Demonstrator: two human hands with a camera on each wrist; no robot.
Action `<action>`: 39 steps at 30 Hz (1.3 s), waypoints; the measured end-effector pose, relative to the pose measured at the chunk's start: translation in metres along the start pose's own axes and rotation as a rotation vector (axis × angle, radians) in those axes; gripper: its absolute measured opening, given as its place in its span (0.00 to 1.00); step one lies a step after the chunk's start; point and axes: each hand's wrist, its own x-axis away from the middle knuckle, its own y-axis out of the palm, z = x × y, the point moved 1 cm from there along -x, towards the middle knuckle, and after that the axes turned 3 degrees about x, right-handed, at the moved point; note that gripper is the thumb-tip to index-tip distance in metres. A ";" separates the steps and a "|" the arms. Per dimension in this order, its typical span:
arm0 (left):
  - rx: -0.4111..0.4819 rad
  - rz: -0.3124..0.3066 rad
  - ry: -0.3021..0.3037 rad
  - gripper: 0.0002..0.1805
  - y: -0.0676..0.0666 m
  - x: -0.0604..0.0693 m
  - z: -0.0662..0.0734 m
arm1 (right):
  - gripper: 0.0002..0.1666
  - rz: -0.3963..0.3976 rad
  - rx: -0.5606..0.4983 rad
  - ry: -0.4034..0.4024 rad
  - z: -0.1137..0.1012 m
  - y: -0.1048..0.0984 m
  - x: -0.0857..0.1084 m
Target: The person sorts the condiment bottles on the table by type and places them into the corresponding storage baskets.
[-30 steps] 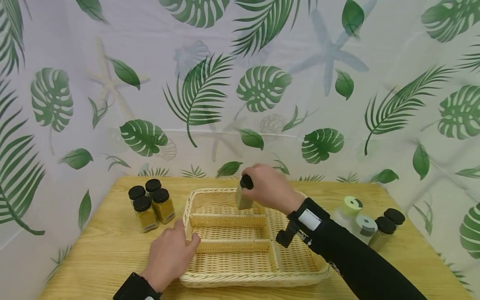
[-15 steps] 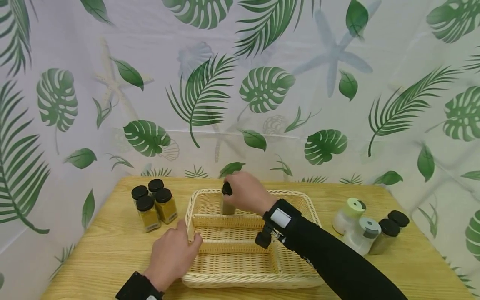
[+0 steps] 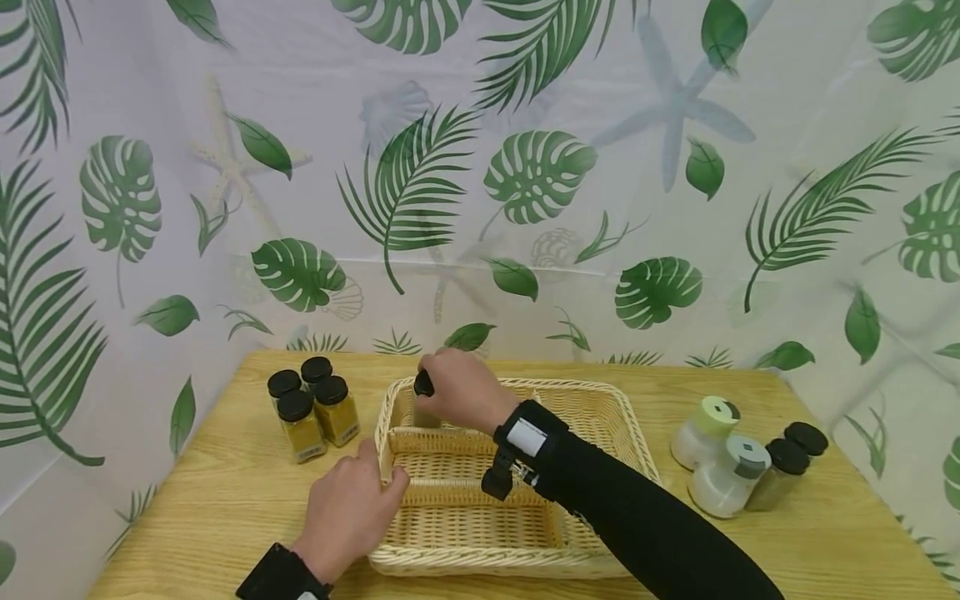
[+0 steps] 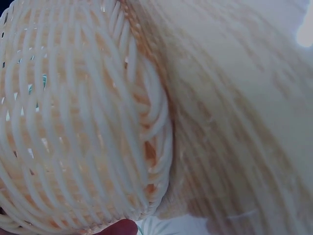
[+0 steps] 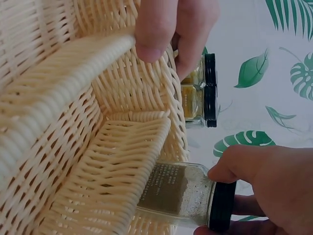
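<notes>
A pale wicker basket [image 3: 510, 562] with dividers lies on the wooden table. My left hand [image 3: 348, 504] grips its left rim, thumb inside the rim; the left wrist view shows mostly the woven outer wall [image 4: 73, 112]. At the back left compartment, my right hand [image 3: 467, 388] holds a glass spice jar [image 5: 178, 193] by its black lid. In the right wrist view the jar shows a printed label and pale grey contents, and its lower part is hidden behind a divider [image 5: 105, 171]. I cannot tell whether it touches the basket's floor.
Several black-lidded jars of yellow spice [image 3: 303, 435] stand left of the basket. To the right are a green-topped shaker [image 3: 703, 429], a grey-topped shaker [image 3: 727, 479] and two black-lidded jars [image 3: 776, 479]. A leaf-print cloth [image 3: 480, 208] hangs behind the table.
My right hand has carried the spice jar leftward and down into the back compartment, toward its left end. The left hand keeps its grip on the basket rim.
</notes>
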 end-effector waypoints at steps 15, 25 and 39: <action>-0.037 0.003 0.003 0.36 0.000 -0.001 -0.001 | 0.12 0.001 -0.004 -0.029 -0.007 0.004 0.001; -0.023 -0.028 -0.006 0.38 0.001 0.000 0.000 | 0.29 0.001 0.000 -0.005 -0.004 0.005 0.007; -0.034 -0.011 0.002 0.36 0.000 0.001 0.001 | 0.35 -0.003 0.069 0.061 0.013 -0.011 0.033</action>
